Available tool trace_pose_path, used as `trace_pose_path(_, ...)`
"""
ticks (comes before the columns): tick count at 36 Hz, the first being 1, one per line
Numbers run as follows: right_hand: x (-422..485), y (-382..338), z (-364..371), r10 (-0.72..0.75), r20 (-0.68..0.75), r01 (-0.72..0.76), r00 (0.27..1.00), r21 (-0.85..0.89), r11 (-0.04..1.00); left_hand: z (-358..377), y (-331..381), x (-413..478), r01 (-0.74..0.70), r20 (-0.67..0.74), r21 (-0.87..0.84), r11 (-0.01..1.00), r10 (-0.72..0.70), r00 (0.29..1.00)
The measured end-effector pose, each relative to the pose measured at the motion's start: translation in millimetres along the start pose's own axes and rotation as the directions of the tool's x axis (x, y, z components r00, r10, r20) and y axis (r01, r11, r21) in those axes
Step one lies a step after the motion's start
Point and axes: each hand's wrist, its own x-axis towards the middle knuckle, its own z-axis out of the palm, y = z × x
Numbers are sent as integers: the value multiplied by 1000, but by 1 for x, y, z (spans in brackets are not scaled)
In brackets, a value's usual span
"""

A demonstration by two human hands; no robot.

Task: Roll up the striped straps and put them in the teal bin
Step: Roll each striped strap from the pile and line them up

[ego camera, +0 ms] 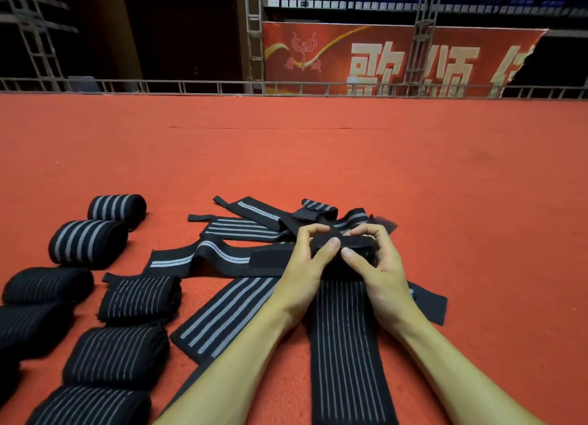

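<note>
**Item:** thin-striped strap, laid flat on red carpet, near-centre. Far end is pinched and curled over by fingers of left hand and right hand; roll judged only just begun.
**Rolled straps**: several, grouped toward carpet's near-left.
**Loose straps**: approx. five, heaped just beyond hands, unrolled.
**Teal bin:** not in view; binning est. all outstanding.
</note>
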Motion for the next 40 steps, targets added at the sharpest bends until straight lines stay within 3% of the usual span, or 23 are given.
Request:
trace_pose_path(8,2,2,0,52,27,-56,998,175,983,-2,3,-1,-125,-69,-1,992,125,990)
trace_pose_path(13,1,3,0,72,-4,-71,997,67,995,-6,0,0,-181,-51,52,982,184,982)
trace_pose_path(18,0,0,-1,24,5,-25,1000,63,998,0,-2,2,-35,-24,-63,997,33,999)
trace_pose_path(22,1,3,-2,1,9,-1,1000,46,999,2,-4,1,64,22,20,998,-64,998)
trace_pose_path(33,2,4,2,160,22,-161,987,90,983,-4,-3,-2,-156,22,95,983,155,988)
trace_pose_path(37,1,4,1,136,-11,-134,991,85,987,-4,-3,-3,-94,71,48,994,91,993)
trace_pose_path(40,2,2,0,87,-11,-85,996,113,990,-1,-1,-2,0,33,7,1000,0,999)
